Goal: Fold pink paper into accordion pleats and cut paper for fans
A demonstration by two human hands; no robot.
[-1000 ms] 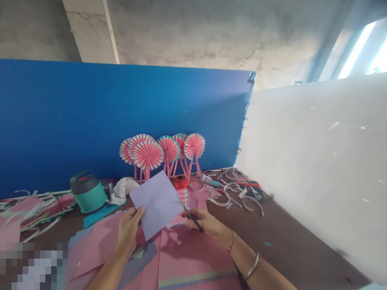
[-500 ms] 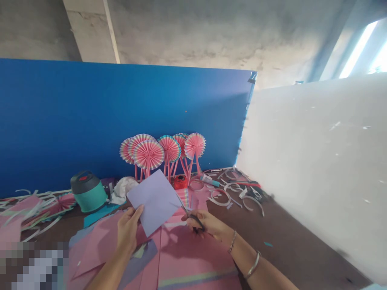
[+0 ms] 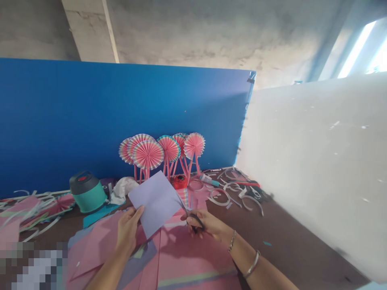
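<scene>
A square of pale lilac paper (image 3: 157, 203) is pinched at its lower left edge by my left hand (image 3: 129, 227), thumb on top. My right hand (image 3: 204, 222) is wrapped round the dark handles of a pair of scissors (image 3: 184, 205). Their blades meet the right corner of the lilac paper. Beneath both hands lie large pink sheets (image 3: 193, 251), one with a striped rainbow band near the front. A darker purple piece (image 3: 140, 259) sits under my left forearm.
Pink pleated paper fans (image 3: 148, 154) on sticks stand against the blue panel (image 3: 90, 104). At the left is a teal, black-lidded container (image 3: 89, 195). Curled paper strips (image 3: 220, 197) lie right of the fans, with more scraps (image 3: 30, 209) at far left. A white panel (image 3: 314, 161) borders the right.
Hardly anything differs. The lilac paper has shifted very slightly to the right against my hands, and the whole view has moved a touch.
</scene>
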